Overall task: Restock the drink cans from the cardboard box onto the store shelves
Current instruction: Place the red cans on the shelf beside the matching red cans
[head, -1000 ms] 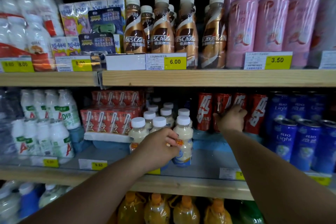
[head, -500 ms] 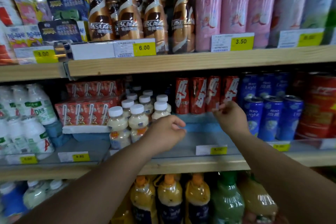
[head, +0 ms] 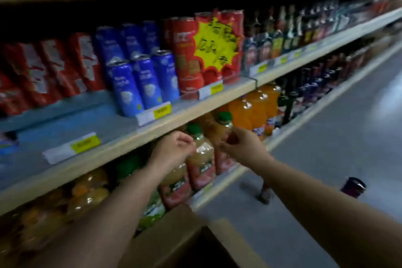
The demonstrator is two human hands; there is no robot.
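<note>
Both off the shelf point(head: 152, 130) now: left hand point(head: 174, 148) and right hand point(head: 241, 148) loosely curled, empty, dropping toward the cardboard box point(head: 174, 239) below. Red cans point(head: 54, 65) stand placed; next load.

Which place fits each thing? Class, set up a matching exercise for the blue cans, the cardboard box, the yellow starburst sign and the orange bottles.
Things:
1. blue cans
2. cardboard box
3. yellow starburst sign
4. orange bottles

Places:
A. bottom of the view, between the forearms
B. on the shelf below the red packs
C. middle shelf, right of the red cans
D. fixed on the red packs

Pairs: 1-C, 2-A, 3-D, 4-B
</note>
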